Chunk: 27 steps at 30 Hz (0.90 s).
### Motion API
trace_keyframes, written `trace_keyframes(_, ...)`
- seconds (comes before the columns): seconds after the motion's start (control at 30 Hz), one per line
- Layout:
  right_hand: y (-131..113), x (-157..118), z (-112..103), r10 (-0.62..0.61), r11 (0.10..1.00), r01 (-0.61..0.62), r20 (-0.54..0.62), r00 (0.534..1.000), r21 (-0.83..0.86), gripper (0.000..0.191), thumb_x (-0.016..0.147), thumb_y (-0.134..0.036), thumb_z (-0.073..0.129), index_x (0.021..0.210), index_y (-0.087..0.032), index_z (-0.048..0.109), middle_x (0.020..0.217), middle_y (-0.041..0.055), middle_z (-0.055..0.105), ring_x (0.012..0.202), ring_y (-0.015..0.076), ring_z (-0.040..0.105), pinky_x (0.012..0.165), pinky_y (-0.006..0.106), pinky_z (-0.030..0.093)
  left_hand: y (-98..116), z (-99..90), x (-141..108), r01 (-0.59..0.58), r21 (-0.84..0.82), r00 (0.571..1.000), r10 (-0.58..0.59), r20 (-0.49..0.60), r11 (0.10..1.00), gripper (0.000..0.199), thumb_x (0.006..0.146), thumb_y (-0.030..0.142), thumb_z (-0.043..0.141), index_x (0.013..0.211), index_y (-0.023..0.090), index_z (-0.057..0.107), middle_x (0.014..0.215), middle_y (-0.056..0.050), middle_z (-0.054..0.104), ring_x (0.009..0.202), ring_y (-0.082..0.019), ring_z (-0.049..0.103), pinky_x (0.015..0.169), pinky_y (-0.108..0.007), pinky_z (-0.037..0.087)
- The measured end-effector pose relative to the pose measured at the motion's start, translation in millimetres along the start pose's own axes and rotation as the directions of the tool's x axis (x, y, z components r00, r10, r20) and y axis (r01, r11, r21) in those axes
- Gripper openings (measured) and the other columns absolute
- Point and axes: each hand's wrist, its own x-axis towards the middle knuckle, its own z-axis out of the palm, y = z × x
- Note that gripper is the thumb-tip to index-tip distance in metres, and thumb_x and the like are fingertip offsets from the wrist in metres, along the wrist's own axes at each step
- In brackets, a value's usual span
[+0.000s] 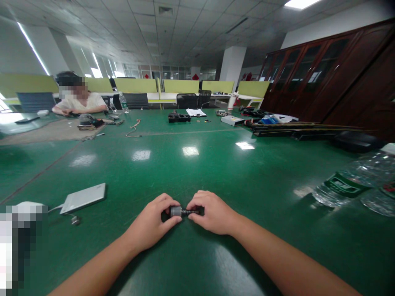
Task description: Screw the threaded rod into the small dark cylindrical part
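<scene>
Between my hands, low over the green table, lies a small grey metal cylinder with a thin dark ridged shaft (176,211) pointing right. My left hand (154,218) has its thumb and fingers curled around the cylinder end. On the other side, my right hand (212,211) pinches the shaft, its thumb below and fingers above. The fingers cover part of both ends, so the exact kind of part cannot be made out.
Left of my hands lies a flat silver box (84,198) with a white cable. Clear plastic bottles (342,187) stand at the right. Black trays (179,118), papers (196,112) and long dark strips (277,129) lie farther back. A person (80,102) sits at the far left.
</scene>
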Motion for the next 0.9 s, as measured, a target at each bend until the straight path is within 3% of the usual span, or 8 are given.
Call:
trace_keyframes(0.57,2,-5,-12,0.06,0.996,-0.058,0.027,0.998,-0.071,0.009,0.078,-0.019,0.07,0.086,-0.021,0.072,0.079,0.0004,0.068,0.081,0.0167,0.058,0.08,0.032,0.041,-2,0.9,-1,0.0,0.034,1.0,0.001,-0.03,0.999,0.019,0.09,0.024,0.061,0.109,0.024,0.066,0.1,-0.003,0.061,0.088,-0.019,0.06,0.082,-0.032,0.05)
trace_keyframes(0.9,17,-7,-30,0.129,0.984,-0.125,0.021,0.991,-0.13,0.01,0.074,-0.015,0.071,0.082,-0.02,0.073,0.077,0.001,0.068,0.078,0.0164,0.059,0.076,0.03,0.043,-3,0.6,0,0.031,0.038,0.999,-0.03,-0.037,0.999,0.017,0.091,0.026,0.061,0.106,0.023,0.066,0.099,-0.003,0.061,0.087,-0.019,0.061,0.081,-0.032,0.049)
